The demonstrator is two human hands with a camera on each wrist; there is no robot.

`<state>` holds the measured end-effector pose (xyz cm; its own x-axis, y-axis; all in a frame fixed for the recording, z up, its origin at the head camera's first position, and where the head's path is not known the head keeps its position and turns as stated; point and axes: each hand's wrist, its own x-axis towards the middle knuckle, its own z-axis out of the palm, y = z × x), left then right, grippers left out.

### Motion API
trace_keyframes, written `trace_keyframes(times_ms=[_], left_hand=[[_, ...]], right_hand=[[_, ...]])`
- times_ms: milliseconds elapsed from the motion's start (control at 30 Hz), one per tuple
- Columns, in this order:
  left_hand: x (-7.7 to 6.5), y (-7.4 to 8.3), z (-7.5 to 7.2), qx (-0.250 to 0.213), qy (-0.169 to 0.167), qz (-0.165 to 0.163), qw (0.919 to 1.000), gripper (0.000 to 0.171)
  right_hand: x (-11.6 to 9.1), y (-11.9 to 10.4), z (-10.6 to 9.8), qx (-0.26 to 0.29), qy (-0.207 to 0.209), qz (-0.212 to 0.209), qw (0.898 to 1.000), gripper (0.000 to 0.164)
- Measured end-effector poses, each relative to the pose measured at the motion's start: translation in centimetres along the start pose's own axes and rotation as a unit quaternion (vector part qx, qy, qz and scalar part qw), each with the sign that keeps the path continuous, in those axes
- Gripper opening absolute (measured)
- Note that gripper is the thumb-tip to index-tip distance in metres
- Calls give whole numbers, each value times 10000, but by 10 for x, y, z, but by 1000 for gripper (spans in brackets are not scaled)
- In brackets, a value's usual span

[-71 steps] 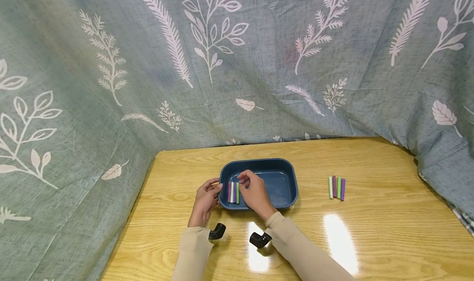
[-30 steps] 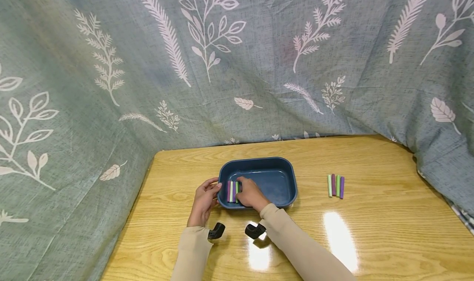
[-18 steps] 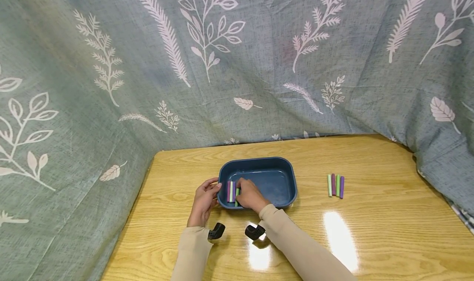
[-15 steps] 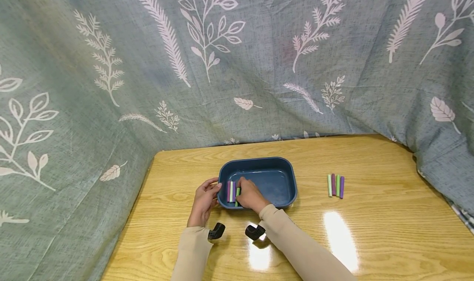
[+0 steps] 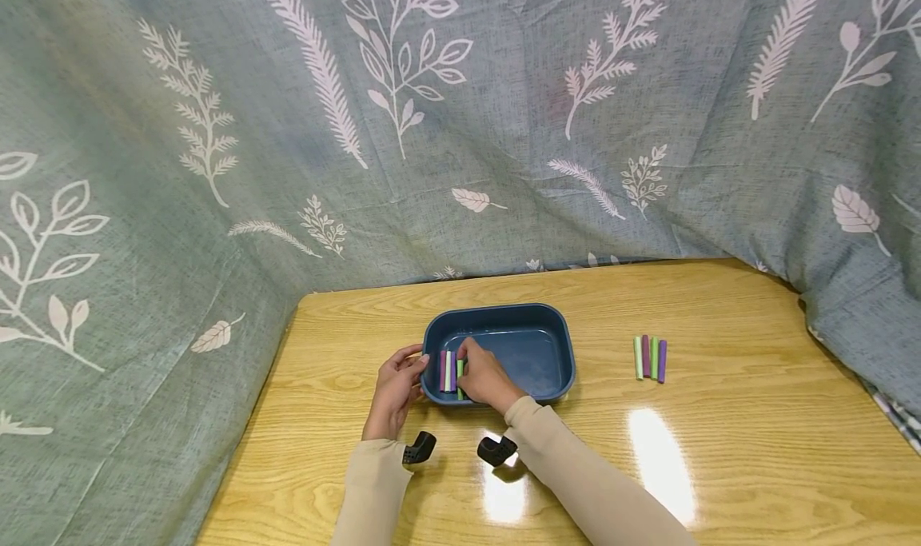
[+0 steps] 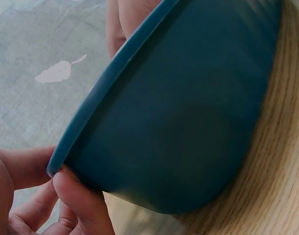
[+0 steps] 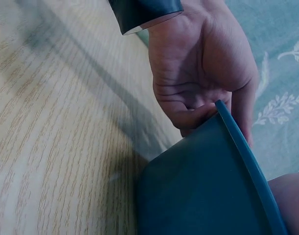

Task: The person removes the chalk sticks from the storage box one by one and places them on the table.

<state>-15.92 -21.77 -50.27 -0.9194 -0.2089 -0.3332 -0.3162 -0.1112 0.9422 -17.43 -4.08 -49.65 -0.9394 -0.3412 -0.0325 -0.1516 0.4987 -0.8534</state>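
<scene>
A dark blue rectangular box [image 5: 536, 362] stands on the table. My left hand [image 5: 394, 388] grips its left rim, thumb on one side and fingers on the other, as the left wrist view shows close up. My right hand [image 5: 488, 376] reaches down inside the box, fingers curled at a green chalk stick [image 5: 460, 390] that they partly cover. Left of it, a plum stick [image 5: 443, 372], a pale green stick [image 5: 449, 372] and a violet stick [image 5: 454, 372] lie side by side. The box wall hides the chalk in both wrist views.
On the wooden table [image 5: 719, 354] to the right lies a row of pale green, plum, green and violet chalk sticks [image 5: 650, 360]. A grey-green leaf-patterned curtain [image 5: 432, 210] hangs behind and on both sides. Black wrist cameras [image 5: 496, 450] project from the sleeves.
My right hand has come down onto the green stick, which has slid a little toward me, out of line with the other sticks. My left hand keeps its grip on the rim.
</scene>
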Motion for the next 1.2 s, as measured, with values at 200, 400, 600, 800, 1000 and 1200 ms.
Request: trace_keyframes(times_ms=[200,400,600,800,1000,1200], left_hand=[[0,0,0,-93,-10,19,10000,32],[-1,-1,0,-114,15,-32,9999,30],[-2,-2,0,-106,-19,-10,9999,31],[-1,-2,0,-83,-12,5,10000,31],[-1,-1,0,-73,19,-2,10000,31],[-1,-1,-1,-68,15,17,10000,32]], right_hand=[[-2,0,-3,297,71,67,9995,31],[-3,1,-5,669,226,-25,9975,32],[-5,1,-10,1316,448,11,9903,35],[-12,-2,-26,1881,593,118,9803,35],[-21,3,-48,2079,754,227,9750,35],[-30,12,-74,2157,887,295,9720,37]])
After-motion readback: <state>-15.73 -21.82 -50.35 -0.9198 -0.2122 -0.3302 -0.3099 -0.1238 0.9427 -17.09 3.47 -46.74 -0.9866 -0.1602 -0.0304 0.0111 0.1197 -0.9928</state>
